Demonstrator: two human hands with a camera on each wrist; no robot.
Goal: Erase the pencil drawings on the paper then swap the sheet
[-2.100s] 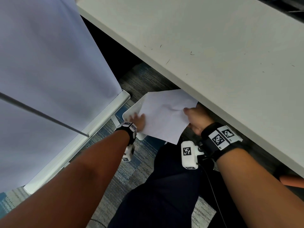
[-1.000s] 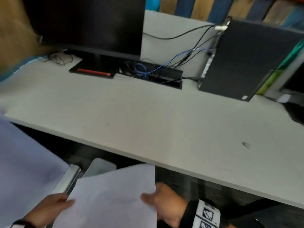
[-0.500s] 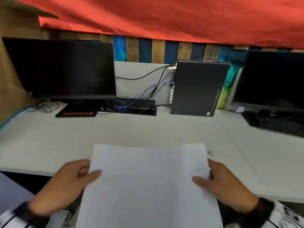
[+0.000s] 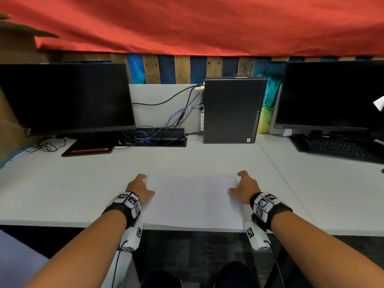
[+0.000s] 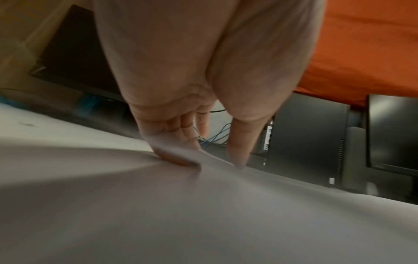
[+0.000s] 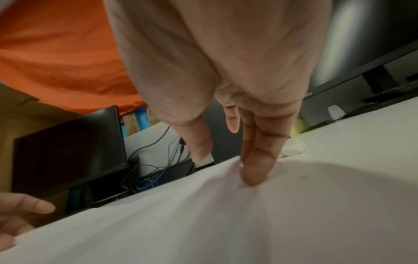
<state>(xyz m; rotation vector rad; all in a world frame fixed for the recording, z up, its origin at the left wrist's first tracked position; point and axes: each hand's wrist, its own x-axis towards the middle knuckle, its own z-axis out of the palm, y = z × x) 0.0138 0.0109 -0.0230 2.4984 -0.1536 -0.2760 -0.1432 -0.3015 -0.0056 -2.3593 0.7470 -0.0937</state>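
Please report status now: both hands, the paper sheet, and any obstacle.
Left hand and right hand open, fingers on the sheet's side edges. White sheet flat on desk, near edge overhanging. Nothing in the way.

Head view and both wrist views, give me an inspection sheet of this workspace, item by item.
Surface: white desk, bare apart from the items below.
Job's things: white sheet lies flat at the near edge; no pencil marks visible; no eraser seen.
Clutter: nothing seen near the sheet.
Hands: left hand and right hand rest at the sheet's left and right edges, fingers straight, fingertips touching the paper.
Cables: blue and black tangle behind, beside the left monitor.
Surroundings: black computer tower, right monitor, keyboard, red cloth above.
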